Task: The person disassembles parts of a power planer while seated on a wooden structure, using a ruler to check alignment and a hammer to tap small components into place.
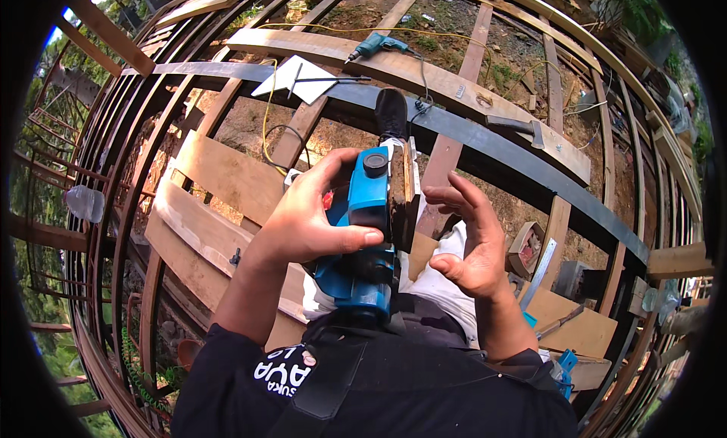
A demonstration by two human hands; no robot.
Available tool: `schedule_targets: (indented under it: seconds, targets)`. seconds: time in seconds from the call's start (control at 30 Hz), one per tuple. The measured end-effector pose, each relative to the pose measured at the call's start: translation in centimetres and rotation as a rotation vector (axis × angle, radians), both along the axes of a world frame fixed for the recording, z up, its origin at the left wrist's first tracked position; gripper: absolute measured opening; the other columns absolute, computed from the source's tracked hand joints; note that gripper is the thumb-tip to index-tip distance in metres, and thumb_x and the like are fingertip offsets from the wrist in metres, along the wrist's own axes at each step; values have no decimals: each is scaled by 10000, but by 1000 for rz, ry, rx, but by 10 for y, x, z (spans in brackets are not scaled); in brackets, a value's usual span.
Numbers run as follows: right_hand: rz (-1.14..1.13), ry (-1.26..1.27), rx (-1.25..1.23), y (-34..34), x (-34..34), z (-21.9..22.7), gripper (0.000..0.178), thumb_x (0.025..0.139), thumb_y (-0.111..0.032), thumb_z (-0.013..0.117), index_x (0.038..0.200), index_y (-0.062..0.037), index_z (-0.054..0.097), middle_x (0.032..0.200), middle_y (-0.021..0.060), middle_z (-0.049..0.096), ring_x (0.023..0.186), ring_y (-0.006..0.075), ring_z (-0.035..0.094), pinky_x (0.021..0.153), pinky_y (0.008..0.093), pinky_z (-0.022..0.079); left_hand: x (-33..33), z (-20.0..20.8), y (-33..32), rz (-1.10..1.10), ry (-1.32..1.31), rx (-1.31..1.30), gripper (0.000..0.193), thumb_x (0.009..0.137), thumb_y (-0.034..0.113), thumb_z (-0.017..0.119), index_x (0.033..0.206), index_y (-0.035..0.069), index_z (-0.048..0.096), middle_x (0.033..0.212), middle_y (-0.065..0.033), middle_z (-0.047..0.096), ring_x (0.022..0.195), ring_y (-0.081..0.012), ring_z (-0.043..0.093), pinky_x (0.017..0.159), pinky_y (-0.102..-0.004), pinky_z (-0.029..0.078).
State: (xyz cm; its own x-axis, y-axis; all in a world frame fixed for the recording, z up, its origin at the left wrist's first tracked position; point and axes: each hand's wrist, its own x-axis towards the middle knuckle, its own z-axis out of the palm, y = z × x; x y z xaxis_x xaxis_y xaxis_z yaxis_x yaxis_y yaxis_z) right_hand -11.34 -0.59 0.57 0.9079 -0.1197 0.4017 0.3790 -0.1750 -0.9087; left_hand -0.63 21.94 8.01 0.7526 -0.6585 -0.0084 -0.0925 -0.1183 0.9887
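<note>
My left hand (307, 222) grips a blue electric planer (369, 196) in front of my lap. Its thumb presses on the near side of the body, and the fingers wrap behind it, partly hidden. The planer is turned on its side, with a round black knob (375, 163) facing up and its flat sole (410, 188) toward the right. Just right of that sole, my right hand (478, 245) is raised with curled fingers apart, holding nothing. Its fingertips come close to the sole; whether they touch it I cannot tell.
A green drill (372, 47) and a hatchet (519, 127) lie on a long plank (447, 82) ahead. A T-shaped dark tool rests on a white sheet (282, 78). Wide boards (227, 173) are at left; a small box (525, 247) and metal ruler (541, 270) at right. Gaps between joists show soil.
</note>
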Motion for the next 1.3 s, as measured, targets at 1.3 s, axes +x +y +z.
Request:
schedule_targets:
  seconds: [1.3]
  targets:
    - [135, 92, 330, 15, 61, 9, 1066, 609, -258, 893, 1458, 0, 303, 1142, 129, 602, 1035, 178, 552, 908, 319, 395, 33, -24, -1, -15, 76, 9, 967, 600, 370, 857, 1343, -60, 414, 1245, -189, 555, 1196, -260, 519, 1037, -368, 383]
